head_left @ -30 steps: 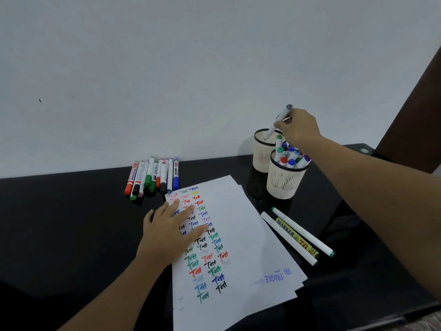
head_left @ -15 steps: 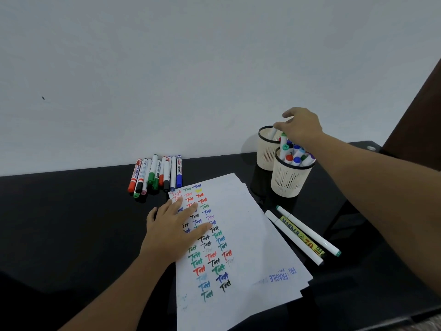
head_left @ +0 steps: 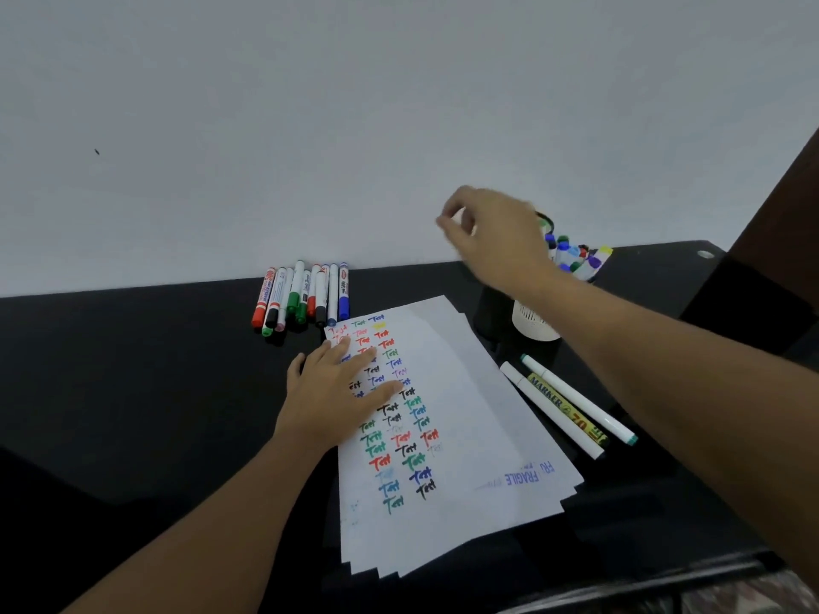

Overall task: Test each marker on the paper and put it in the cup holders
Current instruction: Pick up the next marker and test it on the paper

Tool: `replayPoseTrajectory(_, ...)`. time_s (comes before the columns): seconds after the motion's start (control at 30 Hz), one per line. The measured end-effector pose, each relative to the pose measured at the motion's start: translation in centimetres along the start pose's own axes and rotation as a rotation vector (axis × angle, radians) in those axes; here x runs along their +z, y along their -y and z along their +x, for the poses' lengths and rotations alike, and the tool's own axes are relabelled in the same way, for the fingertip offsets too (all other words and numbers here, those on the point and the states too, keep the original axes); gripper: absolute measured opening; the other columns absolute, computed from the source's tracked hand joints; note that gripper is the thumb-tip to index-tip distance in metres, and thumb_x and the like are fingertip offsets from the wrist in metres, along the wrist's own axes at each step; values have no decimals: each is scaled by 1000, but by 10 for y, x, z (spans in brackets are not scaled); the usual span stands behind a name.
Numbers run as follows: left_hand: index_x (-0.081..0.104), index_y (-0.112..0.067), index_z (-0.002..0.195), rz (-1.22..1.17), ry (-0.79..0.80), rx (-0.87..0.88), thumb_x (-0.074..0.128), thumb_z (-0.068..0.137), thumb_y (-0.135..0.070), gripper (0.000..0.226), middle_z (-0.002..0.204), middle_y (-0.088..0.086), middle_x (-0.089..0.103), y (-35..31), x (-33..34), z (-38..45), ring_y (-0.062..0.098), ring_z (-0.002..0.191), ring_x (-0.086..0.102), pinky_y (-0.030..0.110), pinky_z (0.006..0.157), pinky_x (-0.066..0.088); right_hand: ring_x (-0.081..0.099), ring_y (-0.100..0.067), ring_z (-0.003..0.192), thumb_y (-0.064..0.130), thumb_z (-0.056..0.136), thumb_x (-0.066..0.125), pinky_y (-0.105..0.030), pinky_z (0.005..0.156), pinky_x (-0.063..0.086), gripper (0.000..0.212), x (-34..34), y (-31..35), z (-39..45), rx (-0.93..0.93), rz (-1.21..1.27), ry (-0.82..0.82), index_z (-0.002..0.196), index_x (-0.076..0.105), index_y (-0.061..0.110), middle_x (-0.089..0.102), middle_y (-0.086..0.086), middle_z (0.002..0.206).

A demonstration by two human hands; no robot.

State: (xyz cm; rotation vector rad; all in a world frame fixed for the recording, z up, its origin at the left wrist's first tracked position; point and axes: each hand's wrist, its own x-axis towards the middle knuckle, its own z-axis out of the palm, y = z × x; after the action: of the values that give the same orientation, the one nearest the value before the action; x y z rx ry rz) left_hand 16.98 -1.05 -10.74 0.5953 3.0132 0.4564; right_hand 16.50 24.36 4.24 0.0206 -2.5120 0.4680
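A stack of white paper (head_left: 469,418) covered in coloured "Test" marks lies on the black table. My left hand (head_left: 337,392) rests flat on its upper left part, fingers straight. My right hand (head_left: 492,232) hovers empty and blurred, fingers loosely curled, just left of the cup holders. The near white cup holder (head_left: 534,323) is packed with several markers (head_left: 576,257); my right arm hides most of the far one. A row of several markers (head_left: 301,299) lies by the wall. Three more markers (head_left: 567,405) lie right of the paper.
The black table (head_left: 133,392) stands against a white wall. A dark brown panel (head_left: 780,223) rises at the right edge. The table's front edge runs along the bottom right.
My right hand lowered a white marker into the far cup holder, let it go, and has moved left, away from the cups, empty. My left hand stays on the paper.
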Motion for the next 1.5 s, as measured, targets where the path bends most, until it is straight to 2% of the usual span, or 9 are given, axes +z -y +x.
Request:
replayPoseTrajectory(0.17,42,-41,149,-62,-33,1,38,79,-90,86,165,-5,26,0,1,-2,15,153,12,48,125,-1,61,-18,104,37,104,54,-45,95,51,33,68,34,-39,-155,-75,468,137,58,35,64,3,115)
replayPoseTrajectory(0.33,50,-36,146,-122,-96,17,48,84,-81,77,161,-2,34,3,6,0,17,151,20,49,125,2,60,-25,113,27,105,53,-44,94,54,46,123,38,-44,-123,-108,610,149,46,42,59,-3,130)
replayPoseTrajectory(0.67,53,-35,144,-126,-159,46,51,84,-79,74,158,-1,40,7,12,3,19,150,25,52,124,7,51,-30,127,11,97,62,-43,94,45,81,161,51,-9,-201,-351,645,159,25,48,48,-7,146)
replayPoseTrajectory(0.83,53,-34,144,-134,-159,52,52,84,-78,74,159,-1,38,8,12,4,18,150,23,52,124,6,56,-23,103,12,96,62,-36,80,35,49,163,48,-7,-246,-395,546,138,53,37,60,-2,120)
replayPoseTrajectory(0.93,53,-34,144,-144,-166,53,52,84,-78,74,159,0,39,9,13,4,19,150,24,52,123,6,49,-20,90,9,92,67,-35,79,32,45,160,43,-5,-287,-434,534,128,55,33,56,-1,109)
replayPoseTrajectory(1.13,52,-35,145,-142,-170,56,51,85,-77,74,159,-1,38,8,12,3,18,150,23,52,124,6,53,-27,113,19,88,78,-40,94,41,50,156,41,-4,-480,-525,449,133,58,28,53,-7,127)
replayPoseTrajectory(1.27,53,-35,144,-144,-184,58,51,84,-78,74,159,-1,39,9,13,2,19,149,24,52,124,7,59,-31,109,16,85,81,-43,98,46,47,149,36,-5,-564,-527,275,127,61,15,58,-13,127)
replayPoseTrajectory(1.43,59,-32,138,-186,-231,53,56,83,-77,72,152,-3,48,10,14,3,16,144,33,52,123,13,52,-26,79,18,105,51,-37,60,42,31,127,33,-19,-486,-310,267,135,47,14,59,-11,107)
replayPoseTrajectory(1.5,60,-26,137,-192,-269,61,59,84,-73,71,144,-4,55,10,14,3,16,138,40,52,120,21,53,-23,79,29,109,46,-38,59,50,33,116,30,-30,-403,-280,301,141,42,22,52,-7,107)
